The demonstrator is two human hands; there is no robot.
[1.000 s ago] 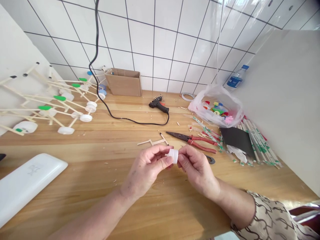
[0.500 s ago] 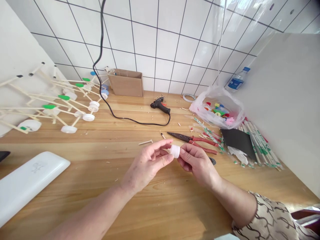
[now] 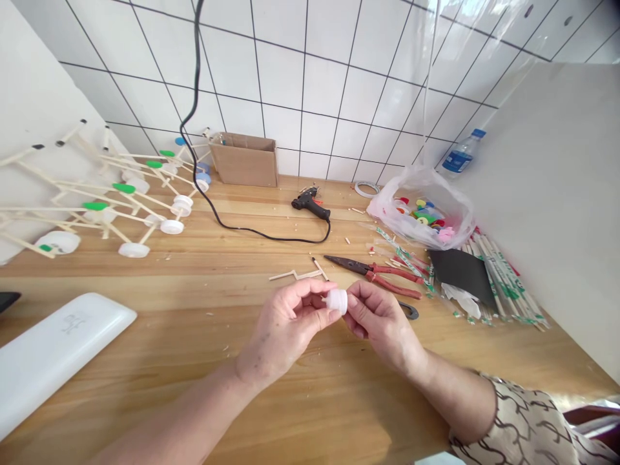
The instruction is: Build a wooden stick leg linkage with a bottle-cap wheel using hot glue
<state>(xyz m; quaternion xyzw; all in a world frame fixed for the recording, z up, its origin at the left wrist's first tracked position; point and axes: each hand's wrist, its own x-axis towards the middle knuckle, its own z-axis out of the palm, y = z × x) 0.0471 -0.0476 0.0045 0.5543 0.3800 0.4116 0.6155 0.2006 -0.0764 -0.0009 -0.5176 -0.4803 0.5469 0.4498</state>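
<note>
A small white ribbed bottle cap (image 3: pixel 338 301), possibly with a second one against it, is held above the table between both hands. My left hand (image 3: pixel 283 332) pinches its left side between thumb and fingers, where a short pale tip shows. At the opposite side, the thumb and fingers of my right hand (image 3: pixel 387 326) are closed on its edge. Just beyond the hands lie a bent piece of pale sticks (image 3: pixel 285 276), a dark-tipped stick (image 3: pixel 317 263) and red-handled pliers (image 3: pixel 356 264). A dark curved tool handle (image 3: pixel 411 311) shows partly behind my right hand.
Stick frames with white cap wheels (image 3: pixel 134 250) stand at the left. Farther back are a cardboard box (image 3: pixel 247 161) and a corded glue gun (image 3: pixel 312 203). On the right are a bag of colourful caps (image 3: pixel 382 203) and wrapped sticks (image 3: pixel 504 278). A white case (image 3: pixel 62 349) lies front left.
Both hands have dropped slightly toward me with the cap, which has turned a little. More of the bent stick piece and the dark tool handle now shows.
</note>
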